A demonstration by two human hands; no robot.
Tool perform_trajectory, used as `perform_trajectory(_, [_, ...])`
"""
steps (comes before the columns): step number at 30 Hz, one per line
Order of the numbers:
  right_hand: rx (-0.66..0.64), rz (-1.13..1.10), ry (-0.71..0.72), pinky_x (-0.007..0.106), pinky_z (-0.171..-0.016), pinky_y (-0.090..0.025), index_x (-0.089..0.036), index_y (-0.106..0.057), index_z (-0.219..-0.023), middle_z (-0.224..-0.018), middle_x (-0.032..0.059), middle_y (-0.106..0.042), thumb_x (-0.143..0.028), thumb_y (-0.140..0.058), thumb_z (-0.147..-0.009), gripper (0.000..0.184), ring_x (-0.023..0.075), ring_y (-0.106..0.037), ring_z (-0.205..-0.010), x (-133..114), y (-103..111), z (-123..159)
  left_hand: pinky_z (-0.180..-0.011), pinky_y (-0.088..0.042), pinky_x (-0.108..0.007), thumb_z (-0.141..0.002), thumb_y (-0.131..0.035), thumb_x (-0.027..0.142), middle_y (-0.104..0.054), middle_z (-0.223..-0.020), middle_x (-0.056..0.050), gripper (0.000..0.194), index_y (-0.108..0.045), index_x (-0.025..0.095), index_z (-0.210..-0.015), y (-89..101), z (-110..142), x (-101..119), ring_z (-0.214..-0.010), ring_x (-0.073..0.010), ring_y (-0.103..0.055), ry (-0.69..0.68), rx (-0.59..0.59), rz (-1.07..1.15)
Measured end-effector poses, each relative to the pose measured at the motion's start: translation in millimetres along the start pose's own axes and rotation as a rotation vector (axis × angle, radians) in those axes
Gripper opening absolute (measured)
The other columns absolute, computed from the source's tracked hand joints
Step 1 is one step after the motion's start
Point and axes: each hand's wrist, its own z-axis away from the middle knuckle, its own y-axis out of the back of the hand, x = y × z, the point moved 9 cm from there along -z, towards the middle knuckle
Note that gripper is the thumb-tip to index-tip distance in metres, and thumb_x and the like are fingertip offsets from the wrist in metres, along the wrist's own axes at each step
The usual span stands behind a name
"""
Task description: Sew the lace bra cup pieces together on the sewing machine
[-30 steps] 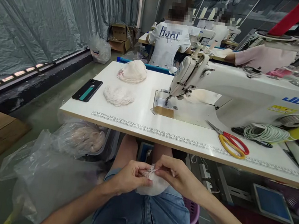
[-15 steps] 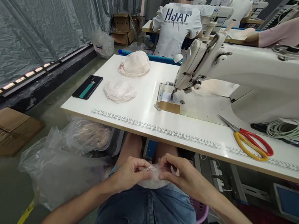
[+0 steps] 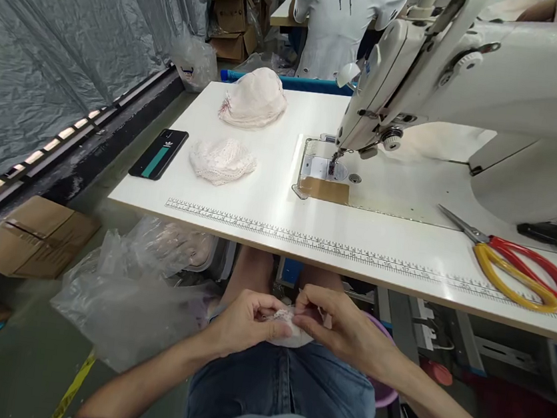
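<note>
Over my lap, just in front of the table edge, both hands pinch a small pale fabric piece [image 3: 294, 337] with a lacy edge. My left hand [image 3: 248, 323] grips its left side between thumb and fingers. My right hand [image 3: 338, 323] has its thumb and fingertips closed on the right side, and the fingers hide part of the cloth. On the white table [image 3: 269, 204] lies a lacy pale piece [image 3: 222, 161], with a stack of cup-shaped pale pieces [image 3: 255, 97] behind it.
A sewing machine [image 3: 398, 82] stands at the table's right, with red-and-yellow scissors [image 3: 518, 266] before it. A phone [image 3: 159, 154] lies at the left edge. Plastic bags [image 3: 130, 313] and a cardboard box [image 3: 37, 235] are on the floor. A person [image 3: 347, 25] sits beyond the table.
My view has tilted down and come nearer the table, so the machine and scissors sit further right. Both hands have drawn slightly closer together on the fabric piece, which looks more gathered.
</note>
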Motion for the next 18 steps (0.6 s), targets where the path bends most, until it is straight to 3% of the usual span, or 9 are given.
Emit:
perform_trajectory(8, [-0.066,-0.074,-0.029,0.023,-0.06,-0.033,-0.02,-0.056,-0.091,-0.083,0.0005,-0.056,-0.043,-0.057,-0.086,0.023,0.0139,-0.047,-0.072,18,-2,9,-0.057,-0.039,-0.019,-0.068,-0.075,0.038,-0.064,-0.065,-0.003,0.031,-0.07,0.008,-0.077,8.1,-5,-6,-0.058,-0.0091,-0.052,0.075,0.04,0.028])
perform_trajectory(13, [-0.041,-0.088,-0.047,0.025,-0.065,-0.034,-0.02,-0.057,-0.082,-0.079,-0.0008,-0.057,-0.036,-0.055,-0.088,0.018,0.0147,-0.047,-0.073,29,0,16,-0.054,-0.036,-0.016,-0.062,-0.079,0.038,-0.06,-0.059,0.001,0.032,-0.066,0.009,-0.068,14.0,-7,-11,-0.055,-0.006,-0.048,0.15,0.031,0.052])
perform_trajectory(18, [-0.018,-0.086,-0.015,0.026,-0.069,-0.035,-0.021,-0.055,-0.082,-0.083,0.0001,-0.057,-0.037,-0.054,-0.089,0.018,0.0157,-0.049,-0.076,28,2,21,-0.057,-0.039,-0.017,-0.064,-0.078,0.038,-0.065,-0.068,-0.002,0.032,-0.07,0.012,-0.081,11.1,-5,-11,-0.06,-0.0078,-0.054,0.151,-0.035,0.056])
